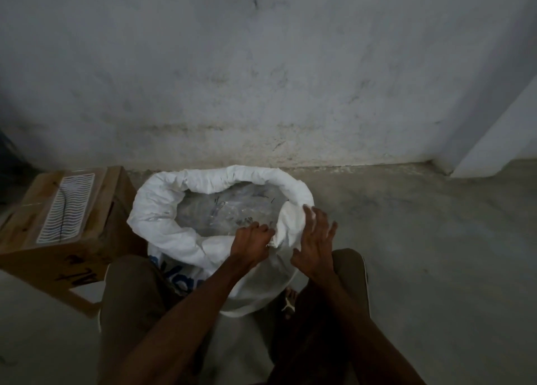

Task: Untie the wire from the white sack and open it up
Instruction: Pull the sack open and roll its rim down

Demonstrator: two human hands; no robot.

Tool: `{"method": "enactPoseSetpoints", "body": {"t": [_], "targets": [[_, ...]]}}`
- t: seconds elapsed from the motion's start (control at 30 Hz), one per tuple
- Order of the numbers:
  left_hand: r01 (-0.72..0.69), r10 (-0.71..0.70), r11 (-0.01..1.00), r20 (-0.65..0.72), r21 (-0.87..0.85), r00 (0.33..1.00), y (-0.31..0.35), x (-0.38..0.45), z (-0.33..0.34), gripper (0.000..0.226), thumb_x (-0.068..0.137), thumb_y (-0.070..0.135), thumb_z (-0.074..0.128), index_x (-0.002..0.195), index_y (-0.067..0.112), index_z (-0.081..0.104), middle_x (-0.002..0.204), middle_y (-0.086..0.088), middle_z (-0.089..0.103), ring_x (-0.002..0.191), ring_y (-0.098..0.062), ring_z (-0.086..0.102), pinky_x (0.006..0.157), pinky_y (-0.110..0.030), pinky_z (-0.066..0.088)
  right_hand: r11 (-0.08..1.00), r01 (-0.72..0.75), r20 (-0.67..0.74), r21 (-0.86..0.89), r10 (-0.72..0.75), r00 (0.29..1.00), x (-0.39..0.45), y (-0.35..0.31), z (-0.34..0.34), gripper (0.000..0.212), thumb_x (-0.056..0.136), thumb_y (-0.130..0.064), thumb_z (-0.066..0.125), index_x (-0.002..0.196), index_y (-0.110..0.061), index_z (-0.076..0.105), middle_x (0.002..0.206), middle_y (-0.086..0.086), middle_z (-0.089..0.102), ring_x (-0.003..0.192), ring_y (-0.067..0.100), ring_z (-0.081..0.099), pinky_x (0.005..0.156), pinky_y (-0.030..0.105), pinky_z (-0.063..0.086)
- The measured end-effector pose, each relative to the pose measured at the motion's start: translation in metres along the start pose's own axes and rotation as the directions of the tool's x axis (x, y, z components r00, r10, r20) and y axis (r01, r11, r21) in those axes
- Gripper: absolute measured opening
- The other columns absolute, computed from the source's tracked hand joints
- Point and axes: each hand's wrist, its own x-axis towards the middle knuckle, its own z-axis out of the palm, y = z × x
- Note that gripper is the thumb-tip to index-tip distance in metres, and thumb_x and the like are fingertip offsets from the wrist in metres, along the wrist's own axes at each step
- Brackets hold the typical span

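The white sack point(162, 210) stands upright on the floor between my knees, its mouth wide and its rim rolled down outward. Blue lettering shows on its near side. Inside lies a clear plastic liner point(220, 210) with dark specks. My left hand point(251, 241) pinches the near edge of the rolled rim. My right hand point(315, 239) rests against the outside of the rim at the right, fingers spread. No wire is visible in the dim view.
A brown cardboard box point(58, 219) with a white label stands just left of the sack. A stained grey wall point(261, 79) rises close behind. Bare concrete floor point(421, 254) stretches to the right, with a wall corner at the far right.
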Motion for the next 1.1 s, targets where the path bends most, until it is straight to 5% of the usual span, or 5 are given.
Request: {"method": "enactPoseSetpoints", "body": {"t": [0.27,0.5,0.7,1.0,1.1], "targets": [[-0.121,0.123,0.991,-0.032,0.055,0.992,-0.004,0.001,0.008,0.037,0.048,0.022,0.084,0.082,0.023,0.071,0.071,0.005,0.067,0.067,-0.019,0.065,0.046,-0.027,0.045,0.894,0.447,0.271,-0.036,-0.421,0.866,0.035,-0.001,0.009,0.068,0.059,-0.025,0.074,0.125,-0.02,0.059,0.136,0.003,0.056,0.137,0.03,0.043,0.119,0.053,0.024],[-0.012,0.136,0.856,0.203,-0.517,0.97,-0.036,-0.004,-0.007,0.069,0.062,0.047,0.083,0.125,0.028,0.06,0.118,0.013,0.065,0.105,-0.002,0.059,0.09,-0.021,0.045,0.896,0.428,0.179,-0.121,-0.404,0.897,0.051,0.004,0.001,0.049,0.033,-0.028,0.085,0.08,-0.024,0.072,0.077,-0.003,0.068,0.075,0.024,0.067,0.061,0.03,0.052],[0.051,0.02,0.968,0.278,-0.246,0.96,-0.052,-0.026,-0.007,0.045,0.068,0.025,0.072,0.112,0.019,0.063,0.106,-0.003,0.069,0.098,-0.024,0.066,0.082,-0.032,0.047,0.952,0.29,0.153,-0.098,-0.273,0.95,0.039,-0.006,0.01,0.042,0.032,-0.024,0.083,0.071,-0.022,0.067,0.066,-0.002,0.066,0.068,0.027,0.066,0.052,0.029,0.048],[-0.343,0.356,0.913,-0.021,0.22,0.934,-0.046,-0.05,0.025,0.018,0.074,0.017,0.052,0.091,0.019,0.057,0.083,-0.004,0.062,0.072,-0.025,0.06,0.059,-0.034,0.044,0.892,0.373,0.296,0.257,-0.44,0.848,0.032,-0.012,0.015,0.087,0.051,-0.074,0.07,0.127,-0.035,0.054,0.127,-0.008,0.055,0.121,0.015,0.045,0.108,0.04,0.03],[-0.34,0.351,0.925,-0.041,0.17,0.935,-0.043,-0.05,0.02,0.022,0.065,0.012,0.062,0.086,0.018,0.059,0.081,-0.003,0.062,0.072,-0.025,0.059,0.061,-0.033,0.043,0.913,0.366,0.364,0.178,-0.407,0.838,0.031,-0.025,0.021,0.059,0.059,-0.066,0.074,0.102,-0.025,0.071,0.102,-0.001,0.07,0.098,0.019,0.063,0.09,0.034,0.045]]}}
